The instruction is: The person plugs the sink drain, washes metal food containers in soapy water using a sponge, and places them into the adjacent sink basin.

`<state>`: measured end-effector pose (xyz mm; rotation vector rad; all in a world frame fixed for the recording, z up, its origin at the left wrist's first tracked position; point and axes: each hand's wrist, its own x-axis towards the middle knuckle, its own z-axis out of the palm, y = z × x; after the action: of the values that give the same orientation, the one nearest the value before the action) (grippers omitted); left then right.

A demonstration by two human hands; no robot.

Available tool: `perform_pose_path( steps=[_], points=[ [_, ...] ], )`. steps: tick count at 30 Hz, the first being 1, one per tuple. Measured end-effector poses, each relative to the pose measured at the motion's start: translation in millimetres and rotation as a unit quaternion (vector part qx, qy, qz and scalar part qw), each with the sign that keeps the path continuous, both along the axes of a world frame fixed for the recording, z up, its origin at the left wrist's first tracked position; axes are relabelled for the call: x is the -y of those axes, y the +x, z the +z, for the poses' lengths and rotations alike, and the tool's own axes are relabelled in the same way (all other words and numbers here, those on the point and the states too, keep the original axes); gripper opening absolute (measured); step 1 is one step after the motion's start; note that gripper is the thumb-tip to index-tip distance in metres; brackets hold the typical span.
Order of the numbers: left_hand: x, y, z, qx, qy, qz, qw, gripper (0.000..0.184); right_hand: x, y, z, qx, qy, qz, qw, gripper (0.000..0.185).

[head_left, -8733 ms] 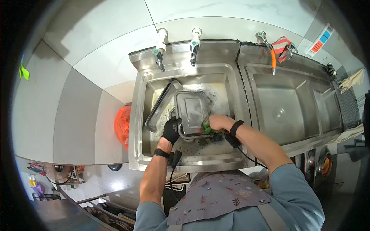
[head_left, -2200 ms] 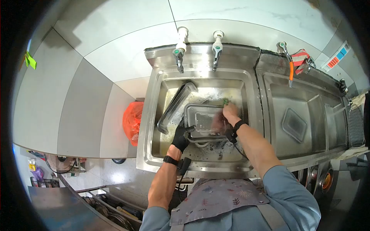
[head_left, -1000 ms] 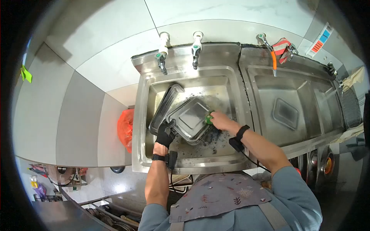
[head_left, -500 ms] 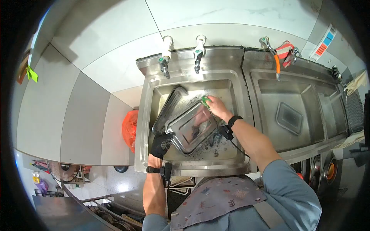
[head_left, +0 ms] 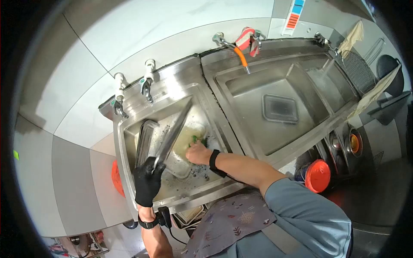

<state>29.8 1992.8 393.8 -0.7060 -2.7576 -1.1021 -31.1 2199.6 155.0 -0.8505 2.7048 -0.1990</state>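
Note:
My left hand [head_left: 147, 180], in a black glove, grips the lower end of a flat rectangular lid [head_left: 174, 130], which is tilted up nearly edge-on over the left sink basin [head_left: 174, 200]. To its right, my bare right hand [head_left: 198, 153] is closed on a green scrubber [head_left: 195, 139], low in the basin over sudsy water. A second clear rectangular piece [head_left: 145, 139] leans along the basin's left side. Another clear piece with a rounded edge [head_left: 180, 172] lies in the water beneath my hands, partly hidden.
A rectangular lid [head_left: 279, 108] lies in the right basin [head_left: 258, 148]. Taps [head_left: 147, 88] and an orange-hosed tap [head_left: 241, 56] stand at the back. A red-lidded bucket [head_left: 317, 175] is below the right front edge; an orange bag [head_left: 116, 177] is at left.
The view has swung right. My left hand has raised the held lid from lying flattish to nearly edge-on. My right hand has moved off its far edge, down into the basin with the green scrubber.

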Motion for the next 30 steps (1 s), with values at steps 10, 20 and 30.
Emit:
perform_pose_path(
  steps=[10,20,30],
  points=[
    [-167,-31,-17,-0.142,-0.021,-0.393,0.908,0.027,-9,47,-1,-0.148,-0.341,-0.058,0.926,0.032],
    [-213,-34,-67,-0.273,-0.038,-0.270,0.923,0.038,-21,43,-9,-0.051,-0.267,-0.062,0.960,0.030],
    [65,-113,-234,0.138,-0.306,0.115,0.935,0.035,-14,-22,12,-0.005,-0.058,-0.134,0.989,0.025]
  ],
)
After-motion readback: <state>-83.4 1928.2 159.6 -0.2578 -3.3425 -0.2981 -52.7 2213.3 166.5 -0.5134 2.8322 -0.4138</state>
